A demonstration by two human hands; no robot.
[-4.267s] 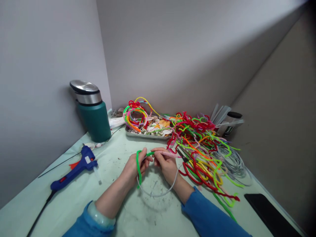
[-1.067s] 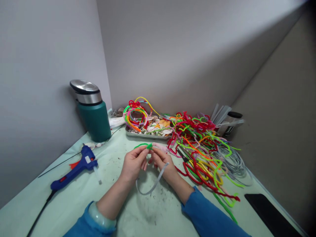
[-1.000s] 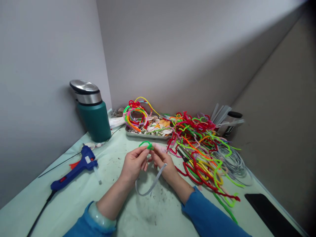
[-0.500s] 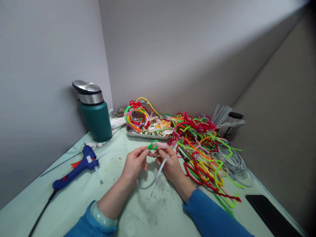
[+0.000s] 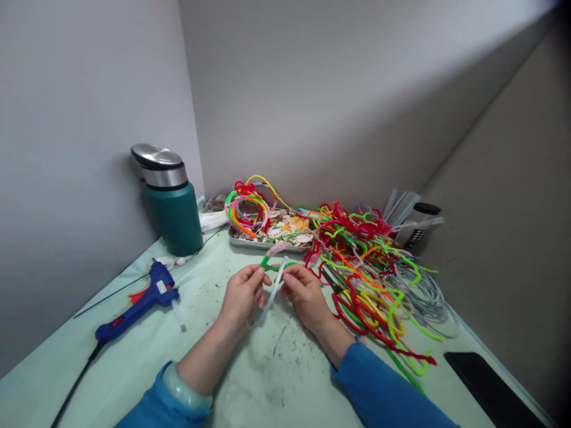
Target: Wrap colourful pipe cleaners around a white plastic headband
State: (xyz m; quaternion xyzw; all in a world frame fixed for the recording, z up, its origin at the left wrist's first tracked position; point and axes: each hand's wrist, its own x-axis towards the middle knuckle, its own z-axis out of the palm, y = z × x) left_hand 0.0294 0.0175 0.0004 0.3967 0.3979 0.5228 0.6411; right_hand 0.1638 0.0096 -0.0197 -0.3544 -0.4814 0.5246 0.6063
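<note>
Pipe-cleaner (image 5: 273,267) btwn LH (image 5: 241,295) & RH (image 5: 308,295)

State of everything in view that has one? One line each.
Left hand, pinching green pipe cleaner
Right hand, fingers curled, hold unclear
Green pipe cleaner, bent
Pale strip, curved
Insulated bottle, upright, lid atop
Glue gun, on its side, stick inserted
Scissors, partly buried
Pipe-cleaner pile, tangled
Metal tray, holding shells
Grey cord, coiled
</note>
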